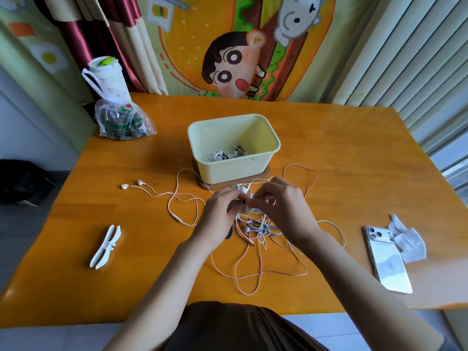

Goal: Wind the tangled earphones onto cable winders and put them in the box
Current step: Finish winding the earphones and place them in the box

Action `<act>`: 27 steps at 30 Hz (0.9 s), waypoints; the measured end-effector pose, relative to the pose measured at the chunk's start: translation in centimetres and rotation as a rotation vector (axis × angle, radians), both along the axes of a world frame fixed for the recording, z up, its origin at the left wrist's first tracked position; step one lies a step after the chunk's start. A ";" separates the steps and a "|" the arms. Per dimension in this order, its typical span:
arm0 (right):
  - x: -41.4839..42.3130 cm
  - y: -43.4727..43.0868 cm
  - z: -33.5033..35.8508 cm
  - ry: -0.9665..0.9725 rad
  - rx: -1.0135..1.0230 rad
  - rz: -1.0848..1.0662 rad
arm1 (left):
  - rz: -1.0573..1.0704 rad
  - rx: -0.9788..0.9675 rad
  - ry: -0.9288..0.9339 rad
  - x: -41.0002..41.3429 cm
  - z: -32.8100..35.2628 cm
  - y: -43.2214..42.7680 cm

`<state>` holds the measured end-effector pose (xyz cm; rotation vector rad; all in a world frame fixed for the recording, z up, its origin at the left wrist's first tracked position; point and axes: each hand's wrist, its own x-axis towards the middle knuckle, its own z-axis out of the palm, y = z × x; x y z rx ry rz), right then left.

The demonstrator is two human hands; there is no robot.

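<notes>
1. On the table, just in front of the box, sits the tangle of earphones. I'd keep its loops lying flat and slack.
2. The box already holds wound sets, so nothing goes in until it is wrapped.
3. My left hand grips what seems a dark winder, and my right hand pinches the top of the tangle.
4. I'd free one cord at a time, easing it out, never yanking.
5. A white winder waits on the left, near loose earbuds.

One head-worn wide-angle view looks forward and steeply down at the bench, close above the person's forearms.
</notes>
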<state>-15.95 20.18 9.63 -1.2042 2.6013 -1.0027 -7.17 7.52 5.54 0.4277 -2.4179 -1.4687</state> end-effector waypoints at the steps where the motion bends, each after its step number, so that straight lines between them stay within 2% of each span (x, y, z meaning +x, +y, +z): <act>1: -0.1 0.0 -0.1 -0.035 -0.013 -0.014 | -0.018 -0.004 0.000 0.0 0.1 0.0; 5: -0.3 -0.2 -0.9 -0.161 -0.003 -0.041 | -0.019 0.000 0.031 0.1 0.5 0.0; 9: 0.3 -0.2 -0.9 -0.319 -0.026 -0.069 | 0.058 0.118 0.012 -0.1 0.7 0.2; 11: 0.4 -0.3 -0.8 -0.354 -0.065 -0.096 | 0.199 0.297 0.026 -0.2 0.8 0.3; 15: 0.7 -0.7 -0.6 -0.369 -0.125 -0.138 | 0.523 0.834 0.078 -0.4 1.1 1.0; 18: 0.8 -1.0 -1.1 -0.317 -0.116 -0.168 | 0.587 1.070 0.086 -0.6 1.3 1.6; 21: 0.9 -1.1 -1.5 -0.319 -0.128 -0.175 | 0.544 1.118 0.100 -0.8 1.4 2.1; 27: 1.2 -1.1 -1.6 -0.306 -0.153 -0.183 | 0.479 0.975 0.102 -0.7 0.8 2.4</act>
